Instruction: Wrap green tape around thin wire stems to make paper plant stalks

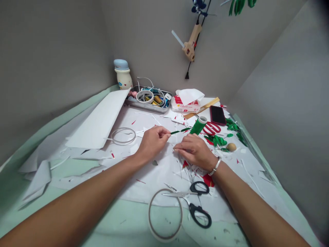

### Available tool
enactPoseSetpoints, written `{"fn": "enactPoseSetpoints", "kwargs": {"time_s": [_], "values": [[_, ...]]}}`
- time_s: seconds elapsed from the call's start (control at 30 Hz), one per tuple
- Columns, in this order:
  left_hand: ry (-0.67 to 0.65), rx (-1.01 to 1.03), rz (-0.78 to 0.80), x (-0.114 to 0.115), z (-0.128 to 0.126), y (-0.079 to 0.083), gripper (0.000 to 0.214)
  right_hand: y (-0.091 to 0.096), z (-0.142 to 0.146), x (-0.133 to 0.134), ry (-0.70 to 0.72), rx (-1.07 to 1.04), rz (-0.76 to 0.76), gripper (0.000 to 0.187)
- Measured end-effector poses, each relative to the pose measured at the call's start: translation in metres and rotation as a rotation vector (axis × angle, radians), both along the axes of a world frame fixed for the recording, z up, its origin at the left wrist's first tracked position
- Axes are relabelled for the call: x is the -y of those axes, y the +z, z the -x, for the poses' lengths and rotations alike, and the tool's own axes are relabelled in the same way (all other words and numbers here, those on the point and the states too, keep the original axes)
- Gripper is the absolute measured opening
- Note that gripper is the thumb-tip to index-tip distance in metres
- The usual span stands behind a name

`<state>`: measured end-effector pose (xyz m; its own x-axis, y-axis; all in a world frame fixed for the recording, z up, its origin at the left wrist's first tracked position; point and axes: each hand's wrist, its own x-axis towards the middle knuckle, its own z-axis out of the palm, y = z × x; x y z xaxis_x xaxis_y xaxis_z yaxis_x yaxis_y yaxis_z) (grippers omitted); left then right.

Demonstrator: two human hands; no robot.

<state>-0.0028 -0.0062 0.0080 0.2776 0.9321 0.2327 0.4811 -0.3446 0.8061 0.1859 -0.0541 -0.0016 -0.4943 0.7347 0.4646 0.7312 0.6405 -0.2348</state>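
My left hand (153, 140) is closed in a pinch on the end of a thin green-wrapped stem (180, 130) that lies across the white paper. A strip of green tape runs from the stem to a green tape roll (199, 125) just beyond my right hand. My right hand (194, 150) rests palm down on the paper beside the stem, fingers curled together near small paper scraps; what they hold, if anything, is hidden. A silver bracelet (215, 166) circles that wrist.
Black-handled scissors (197, 202) and a clear tape ring (165, 213) lie near the front edge. Another ring (123, 136) sits left, by a white board (100, 120). Behind are a metal tray (150, 99), tissues (187, 101), a phone (217, 115), green leaves (218, 140) and a hanging glue gun (191, 43).
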Motion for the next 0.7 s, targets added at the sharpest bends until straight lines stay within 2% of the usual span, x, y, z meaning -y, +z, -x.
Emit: {"fn": "enactPoseSetpoints", "kwargs": {"time_s": [0.13, 0.27, 0.33, 0.47, 0.6, 0.7], "values": [[-0.076, -0.197, -0.161, 0.002, 0.001, -0.002, 0.015, 0.005, -0.005, 0.0, -0.047, -0.064, -0.02, 0.019], [-0.186, -0.266, -0.195, 0.008, 0.0, 0.0, 0.016, 0.008, -0.01, -0.001, -0.082, -0.212, -0.016, 0.018], [-0.295, -0.251, -0.176, 0.01, -0.002, 0.001, 0.016, 0.008, -0.011, -0.002, -0.092, -0.278, 0.001, 0.016], [-0.494, -0.14, -0.023, 0.01, -0.003, 0.001, 0.015, 0.005, -0.013, -0.005, -0.114, -0.372, 0.077, 0.016], [-0.476, 0.041, 0.164, 0.007, -0.003, 0.0, 0.015, 0.001, -0.016, -0.01, -0.163, -0.408, 0.132, 0.016], [-0.424, 0.122, 0.317, 0.005, -0.003, 0.0, 0.018, -0.002, -0.018, -0.011, -0.182, -0.356, 0.132, 0.018]]}}
